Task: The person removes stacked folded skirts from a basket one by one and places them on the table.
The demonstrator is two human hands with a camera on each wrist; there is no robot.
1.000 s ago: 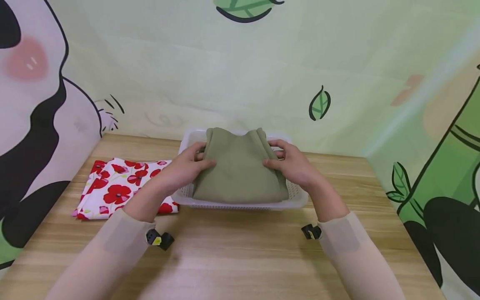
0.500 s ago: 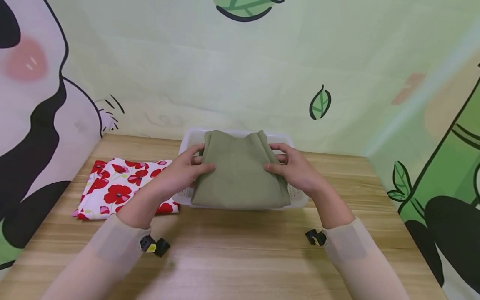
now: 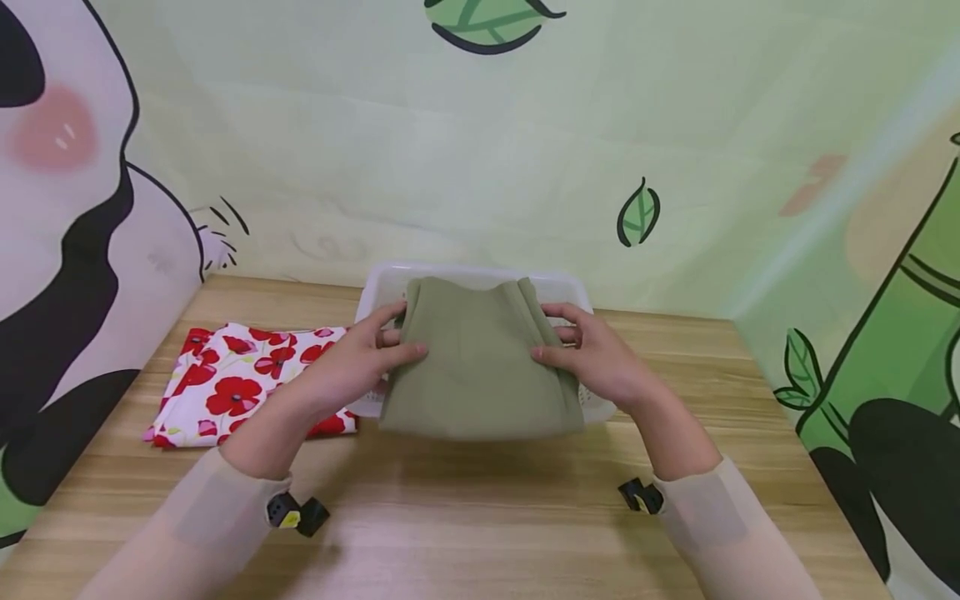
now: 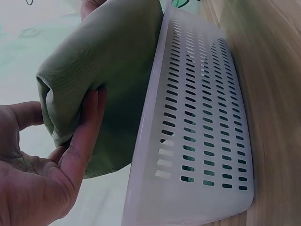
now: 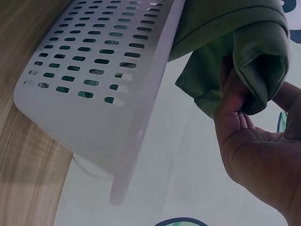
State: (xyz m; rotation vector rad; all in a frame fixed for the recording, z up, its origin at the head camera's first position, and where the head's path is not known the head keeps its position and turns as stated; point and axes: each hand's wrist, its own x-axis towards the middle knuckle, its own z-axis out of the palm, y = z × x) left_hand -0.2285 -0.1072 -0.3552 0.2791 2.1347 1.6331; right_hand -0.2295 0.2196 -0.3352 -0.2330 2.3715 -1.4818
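Observation:
A folded olive-green cloth garment point(image 3: 480, 367) is held up between both hands, over a white perforated plastic basket point(image 3: 480, 271). The left hand point(image 3: 367, 354) grips its left side, thumb on top and fingers underneath. On the opposite side the right hand point(image 3: 592, 354) pinches the folded edge the same way. In the left wrist view the rolled fold of the garment point(image 4: 108, 56) stands above the rim of the basket point(image 4: 202, 108). The right wrist view has fingers tucked into the layers of the garment point(image 5: 258, 52). Most of the basket's inside is hidden beneath the cloth.
A folded white cloth with red flowers point(image 3: 232, 396) lies on the wooden table point(image 3: 480, 517), left of the basket, partly behind the left forearm. A printed wall backdrop point(image 3: 480, 167) rises right behind the table's far edge.
Both hands have drawn the green garment toward the person, so its near edge now overhangs the basket's front rim. The basket and the flowered cloth have stayed put.

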